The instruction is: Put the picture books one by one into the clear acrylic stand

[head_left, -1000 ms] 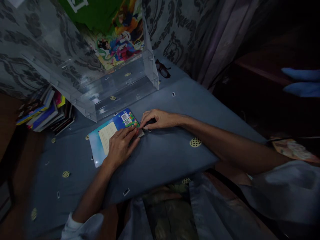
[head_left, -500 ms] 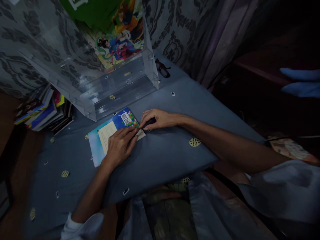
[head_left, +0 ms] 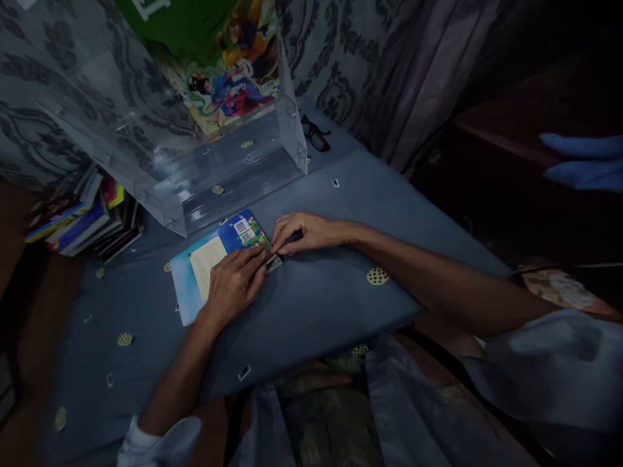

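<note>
Yellow and blue spines show in a slanting pile of books (head_left: pixel 85 211) at the table's left end, touched by neither hand. Right of it lies one blue book (head_left: pixel 183 285), flat, back cover up, just in front of a clear plastic rack (head_left: pixel 228 178). The left hand (head_left: pixel 236 275) rests across this book, fingers stretched and close together, pressing rather than gripping. The right hand (head_left: pixel 299 232) meets it at the near right corner, fingers pinched around a dark tool (head_left: pixel 294 237); its tip is too dim to make out. Work at that corner seems under way and unfinished: the cover and pages there look slightly parted, while the rest of the book lies flat. How much is left cannot be told.

Blue-grey cloth with small printed shapes covers the table (head_left: pixel 316 318). Beyond it runs patterned wallpaper (head_left: pixel 63 58); a green picture book (head_left: pixel 195 39) stands at the rack, then come dark-framed glasses (head_left: pixel 315 134), a pale curtain (head_left: pixel 433 84) and deep shadow.
</note>
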`<state>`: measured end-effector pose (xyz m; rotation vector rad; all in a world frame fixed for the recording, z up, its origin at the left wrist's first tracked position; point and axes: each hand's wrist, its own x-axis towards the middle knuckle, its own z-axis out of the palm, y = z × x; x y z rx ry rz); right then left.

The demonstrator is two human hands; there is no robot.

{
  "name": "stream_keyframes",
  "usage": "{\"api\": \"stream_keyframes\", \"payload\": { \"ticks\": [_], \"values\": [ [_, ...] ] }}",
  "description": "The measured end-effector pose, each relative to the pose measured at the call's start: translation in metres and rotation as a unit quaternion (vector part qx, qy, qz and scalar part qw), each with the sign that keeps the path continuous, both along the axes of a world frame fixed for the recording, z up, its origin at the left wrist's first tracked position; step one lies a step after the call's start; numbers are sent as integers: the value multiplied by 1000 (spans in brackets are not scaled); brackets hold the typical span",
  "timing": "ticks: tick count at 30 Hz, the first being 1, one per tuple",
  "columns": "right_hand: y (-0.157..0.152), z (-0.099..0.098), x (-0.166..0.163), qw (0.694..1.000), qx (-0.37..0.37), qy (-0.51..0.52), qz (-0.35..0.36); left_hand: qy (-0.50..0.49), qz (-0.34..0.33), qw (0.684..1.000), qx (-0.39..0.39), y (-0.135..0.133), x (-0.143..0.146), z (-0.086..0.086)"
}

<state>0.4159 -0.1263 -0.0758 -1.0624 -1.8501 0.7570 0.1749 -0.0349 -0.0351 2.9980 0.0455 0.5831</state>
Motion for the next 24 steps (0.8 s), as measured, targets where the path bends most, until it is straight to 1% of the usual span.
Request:
{"api": "stream_keyframes", "payload": {
  "ticks": [4,7,10,13,15,17,19,20,22,24],
  "values": [
    [-3,2,-2,999,24,-43,6,11,2,1000,20,-1,-1,-3],
    [-8,7,-8,993,38,-110,-16,13,13,999,28,-4,-2,-6],
    [-14,12,-16,983,40,-172,-42,23,5,1000,11,-3,-4,-4],
    [-18,12,-24,978,51,-192,-60,40,8,999,-23,11,-13,1],
    [-21,8,-29,977,67,-189,-78,42,57,997,-24,29,-26,5],
    [-23,4,-33,974,84,-186,-96,48,148,988,2,50,-44,5],
    [-26,1,-36,971,99,-187,-108,67,251,965,33,70,-64,4],
    [-27,0,-37,970,103,-187,-113,74,281,956,35,78,-73,2],
    [-28,-1,-38,970,104,-187,-117,86,296,951,22,87,-88,-1],
    [-28,-1,-36,970,101,-189,-117,96,299,949,19,86,-97,-1]
  ]
}}
